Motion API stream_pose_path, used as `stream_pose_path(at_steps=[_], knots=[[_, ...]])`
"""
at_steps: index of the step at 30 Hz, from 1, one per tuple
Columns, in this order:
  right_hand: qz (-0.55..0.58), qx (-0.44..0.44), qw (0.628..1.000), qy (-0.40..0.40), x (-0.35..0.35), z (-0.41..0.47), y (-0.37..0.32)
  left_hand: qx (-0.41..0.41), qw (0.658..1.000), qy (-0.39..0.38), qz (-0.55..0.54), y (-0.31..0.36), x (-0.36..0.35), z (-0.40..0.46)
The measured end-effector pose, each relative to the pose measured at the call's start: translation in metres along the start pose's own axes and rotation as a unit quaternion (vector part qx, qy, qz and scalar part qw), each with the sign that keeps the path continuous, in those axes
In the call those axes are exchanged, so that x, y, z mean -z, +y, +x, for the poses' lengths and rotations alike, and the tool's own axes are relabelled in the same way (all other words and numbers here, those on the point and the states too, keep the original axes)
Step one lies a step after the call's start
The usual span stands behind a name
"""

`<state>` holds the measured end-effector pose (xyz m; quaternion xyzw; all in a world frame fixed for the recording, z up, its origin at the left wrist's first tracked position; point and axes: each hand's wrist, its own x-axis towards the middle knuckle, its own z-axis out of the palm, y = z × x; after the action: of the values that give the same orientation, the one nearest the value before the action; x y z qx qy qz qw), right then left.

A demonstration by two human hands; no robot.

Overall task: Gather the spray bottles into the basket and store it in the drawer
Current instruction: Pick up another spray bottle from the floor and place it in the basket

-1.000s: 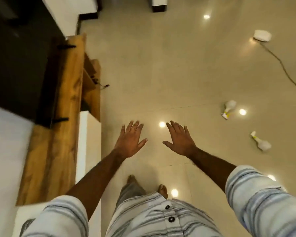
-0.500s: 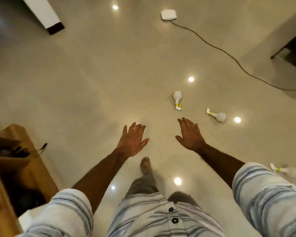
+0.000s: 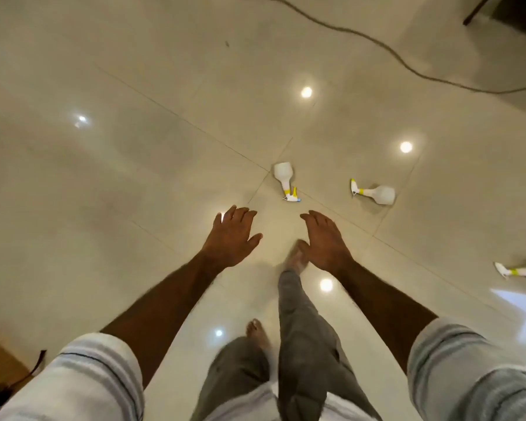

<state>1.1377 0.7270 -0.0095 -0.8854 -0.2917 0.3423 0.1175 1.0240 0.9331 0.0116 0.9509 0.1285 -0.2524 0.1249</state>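
White plastic spray bottles with yellow collars, 3 of them, lying on the glossy beige tile floor [image 3: 134, 177]: nearest bottle [image 3: 284, 183] just ahead of the hands, second bottle [image 3: 374, 193] off to its right, third bottle [image 3: 516, 271] near the right edge. Left hand [image 3: 233, 238] and right hand [image 3: 325, 241] both spread wide, holding nothing. No basket or drawer in sight. Looks like the walk-up step, nothing gathered yet. Next probably: crouch, wrap the right grip around the nearest bottle's neck.

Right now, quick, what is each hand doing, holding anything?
Left hand: open, fingers spread, holding nothing.
Right hand: open, palm down, holding nothing; the spray bottles lie on the floor ahead.
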Motion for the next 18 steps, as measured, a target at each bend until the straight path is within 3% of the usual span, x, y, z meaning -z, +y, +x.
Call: stream_pose_path(at_steps=[8, 14, 18], knots=[[0.084, -0.070, 0.994, -0.028, -0.062, 0.185, 0.085, -0.033, 0.998, -0.054, -0.008, -0.027, -0.071, 0.218], [0.096, -0.071, 0.992, -0.047, -0.119, 0.300, 0.133, -0.024, 0.992, -0.118, -0.047, -0.049, -0.147, 0.340], [0.163, -0.100, 0.980, -0.050, -0.173, 0.374, 0.161, -0.020, 0.990, -0.090, -0.107, -0.071, -0.201, 0.429]])
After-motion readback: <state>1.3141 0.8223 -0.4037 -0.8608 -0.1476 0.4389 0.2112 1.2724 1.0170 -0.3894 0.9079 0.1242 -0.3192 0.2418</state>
